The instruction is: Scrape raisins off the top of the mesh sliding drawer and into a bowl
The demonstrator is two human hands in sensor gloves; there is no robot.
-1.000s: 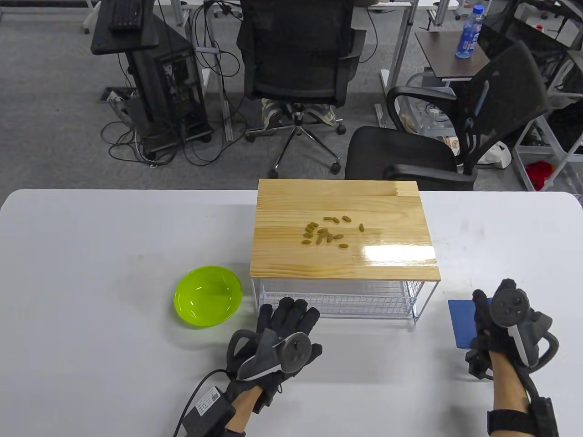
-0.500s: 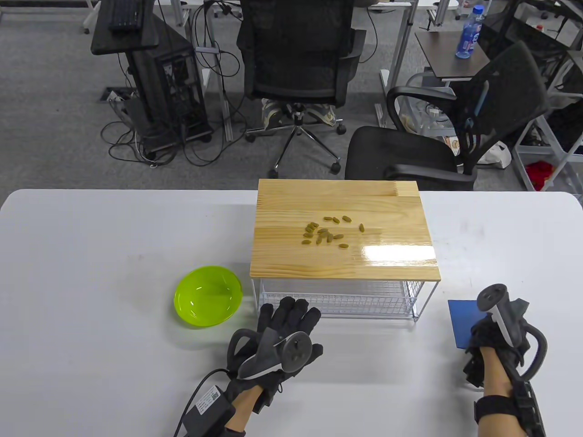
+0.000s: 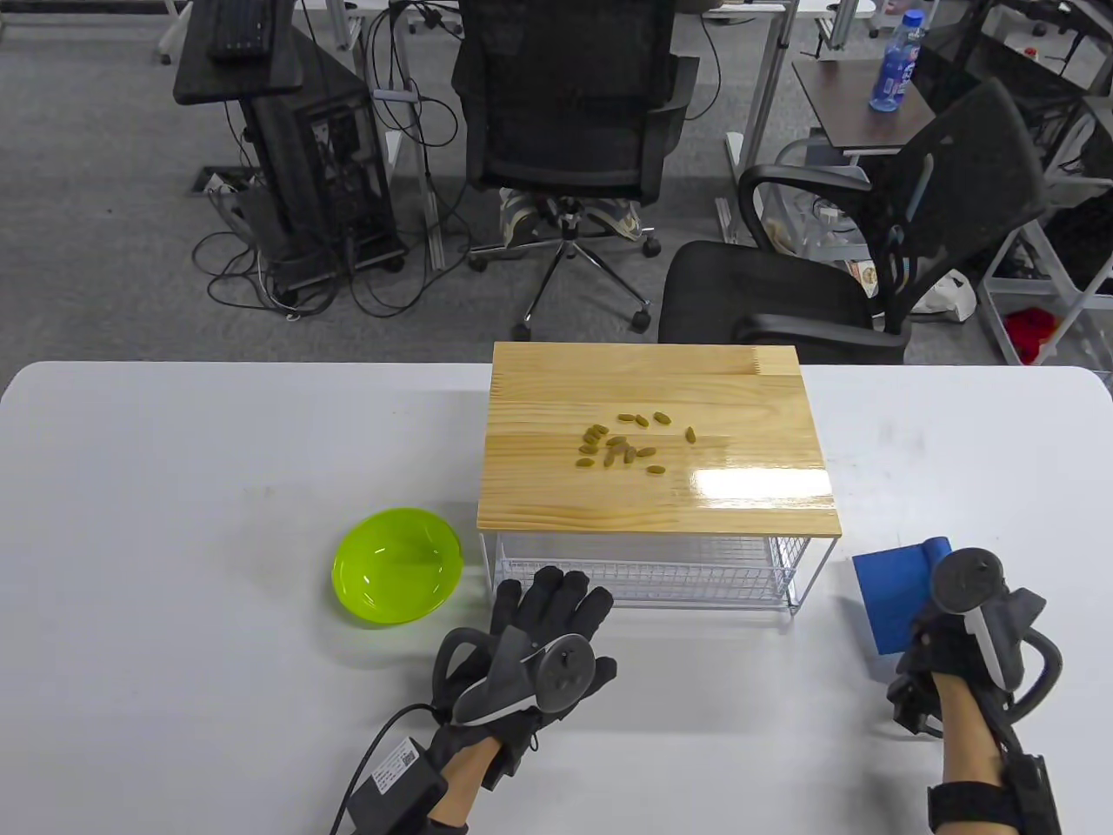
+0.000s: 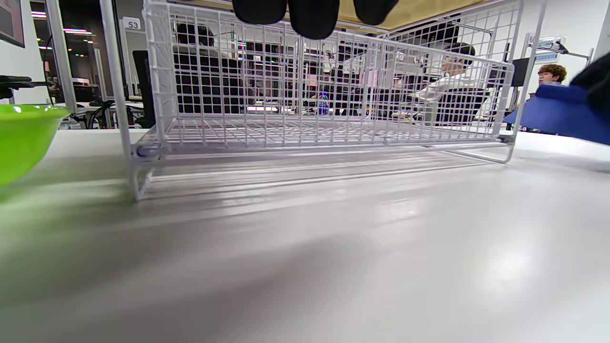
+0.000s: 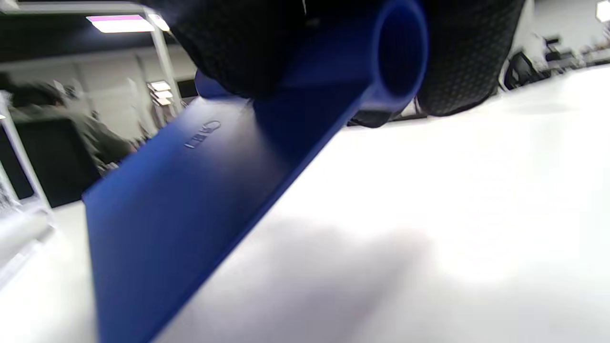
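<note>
Several greenish raisins lie scattered in the middle of the wooden top of the white mesh sliding drawer. A lime green bowl sits on the table left of the drawer. My left hand lies flat on the table in front of the drawer, fingers straight, holding nothing. At the right, my right hand grips the rolled handle of a blue scraper, lifted off the table with its blade tilted down to the left.
The white table ends at a far edge behind the drawer. Office chairs, cables, desks and a water bottle stand beyond it. People sit in the background of the wrist views.
My right hand has closed round the scraper's handle and raised it off the table, shifting it slightly up and away. The left hand, the bowl and the raisins have not moved.
</note>
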